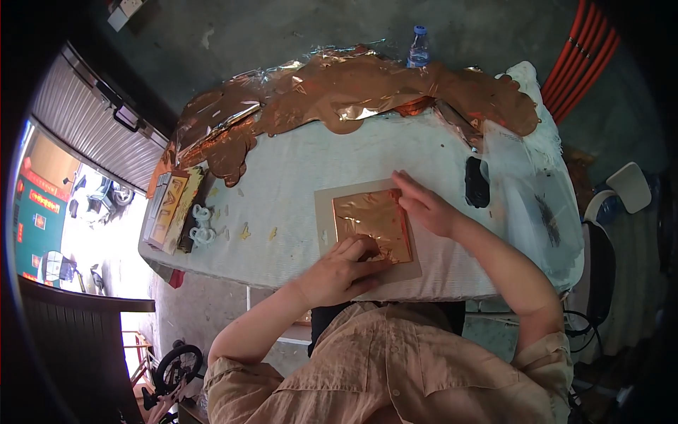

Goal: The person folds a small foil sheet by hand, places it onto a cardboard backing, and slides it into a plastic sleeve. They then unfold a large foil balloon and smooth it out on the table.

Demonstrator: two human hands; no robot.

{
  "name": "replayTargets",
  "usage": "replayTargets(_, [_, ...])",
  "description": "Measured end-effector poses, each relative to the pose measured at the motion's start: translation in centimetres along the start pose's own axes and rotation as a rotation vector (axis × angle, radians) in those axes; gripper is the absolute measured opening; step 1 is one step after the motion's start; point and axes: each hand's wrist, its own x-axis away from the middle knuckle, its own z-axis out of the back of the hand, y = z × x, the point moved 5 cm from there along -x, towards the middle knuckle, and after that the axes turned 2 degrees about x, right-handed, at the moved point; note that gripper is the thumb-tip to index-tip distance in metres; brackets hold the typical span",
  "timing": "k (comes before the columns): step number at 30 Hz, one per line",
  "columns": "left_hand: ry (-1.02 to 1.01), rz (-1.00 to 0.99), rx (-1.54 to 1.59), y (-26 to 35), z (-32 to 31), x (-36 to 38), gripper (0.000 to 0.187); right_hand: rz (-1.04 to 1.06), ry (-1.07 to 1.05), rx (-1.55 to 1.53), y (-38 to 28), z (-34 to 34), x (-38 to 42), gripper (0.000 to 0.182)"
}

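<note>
A shiny copper-coloured foil sheet (pixel 357 212) lies on a larger grey-beige card (pixel 325 205) at the table's near edge. My left hand (pixel 342 268) rests over the foil's lower left part. Its fingers are curled together, and their tips are partly hidden, so what is between them cannot be made out. Along the right edge of the foil and card lies my right hand (pixel 427 206), its fingers stretched out and holding nothing. A reddish rim shows down the foil's right side.
Crumpled copper foil (pixel 325 88) runs along the table's far edge, with a water bottle (pixel 419 48) behind it. A stack of cards (pixel 169 208) and white rings (pixel 202 230) sit left. A black phone-shaped object (pixel 477 182) and clear plastic sheets (pixel 530 205) lie right.
</note>
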Motion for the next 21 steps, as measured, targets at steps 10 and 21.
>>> replayTargets(10, [-0.005,-0.002,-0.009,-0.2,-0.1,0.0,0.043,0.296,0.064,0.757,-3.1,-4.5,2.4,0.063])
replayTargets(21, [-0.016,-0.025,0.110,-0.5,0.8,0.0,0.042,0.217,0.064,0.827,-2.5,-5.6,2.4,0.068])
